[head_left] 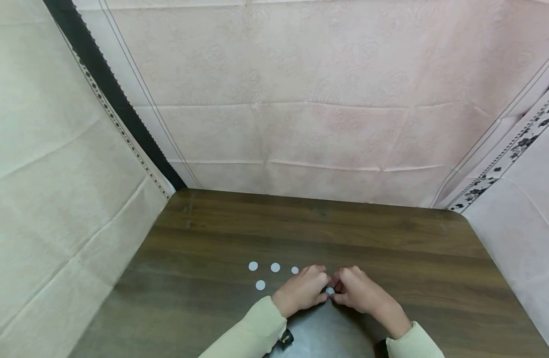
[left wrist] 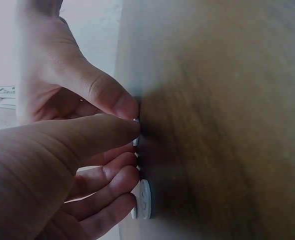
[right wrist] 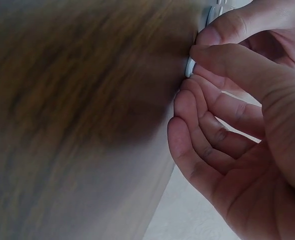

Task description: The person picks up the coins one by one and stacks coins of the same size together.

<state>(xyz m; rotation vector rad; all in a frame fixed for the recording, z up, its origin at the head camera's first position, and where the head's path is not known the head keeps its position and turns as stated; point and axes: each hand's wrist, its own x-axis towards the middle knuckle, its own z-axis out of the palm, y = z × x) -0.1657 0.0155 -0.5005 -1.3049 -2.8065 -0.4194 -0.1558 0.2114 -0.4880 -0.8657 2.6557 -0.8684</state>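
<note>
Both hands meet over one small white disc [head_left: 330, 291] lying flat on the wooden table. My left hand [head_left: 305, 288] pinches at its left side with thumb and fingers. From the other side my right hand [head_left: 359, 291] holds its edge between thumb and fingertips. In the right wrist view, the disc's thin rim [right wrist: 189, 67] shows beside the thumbs; most of it is covered by fingers. A second white disc [left wrist: 146, 199], with faint markings on its face, appears beyond the left fingers in the left wrist view.
On the brown wooden table [head_left: 189, 308], more white discs lie left of the hands: a far-left disc [head_left: 253, 266], a middle disc [head_left: 275, 267], one near the left knuckles [head_left: 294, 270] and a lower disc [head_left: 260, 285]. Pale patterned cloth [head_left: 301, 134] hangs around the table.
</note>
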